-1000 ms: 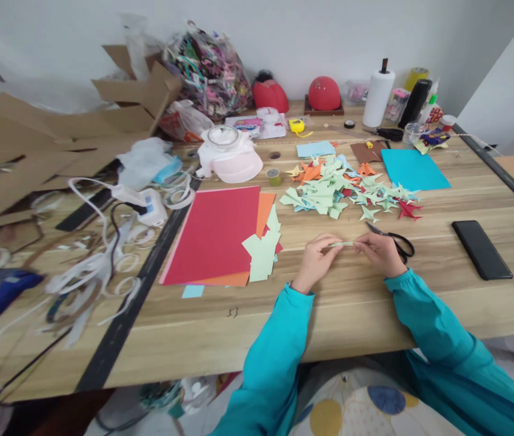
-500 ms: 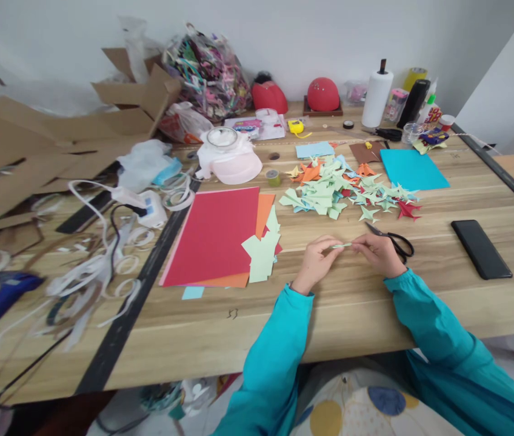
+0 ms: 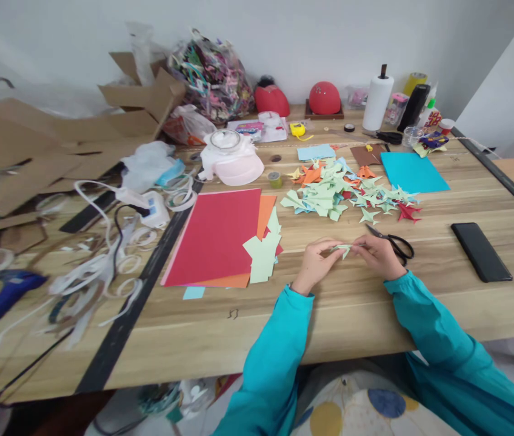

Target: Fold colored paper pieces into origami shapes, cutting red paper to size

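Between my two hands is a small pale green folded paper piece (image 3: 343,249). My left hand (image 3: 319,260) pinches its left end, and my right hand (image 3: 377,254) pinches the right end. Black-handled scissors (image 3: 397,245) lie on the table, partly behind my right hand, blades pointing up and left. Beyond my hands is a pile of folded paper shapes (image 3: 330,192), mostly pale green, with some orange, blue and red. Left of my hands, pale green paper pieces (image 3: 262,257) overlap a stack of red and orange sheets (image 3: 220,236).
A black phone (image 3: 481,251) lies to the right. Blue paper (image 3: 414,171) rests beyond the pile. A white cap (image 3: 234,165) and a tape roll (image 3: 274,179) sit further back. Cords, a power strip (image 3: 153,209) and a blue glue gun (image 3: 9,293) clutter the left side.
The folded paper between my fingers has turned, and a pointed flap now shows below it where only a thin edge showed. Both hands stay in nearly the same place.
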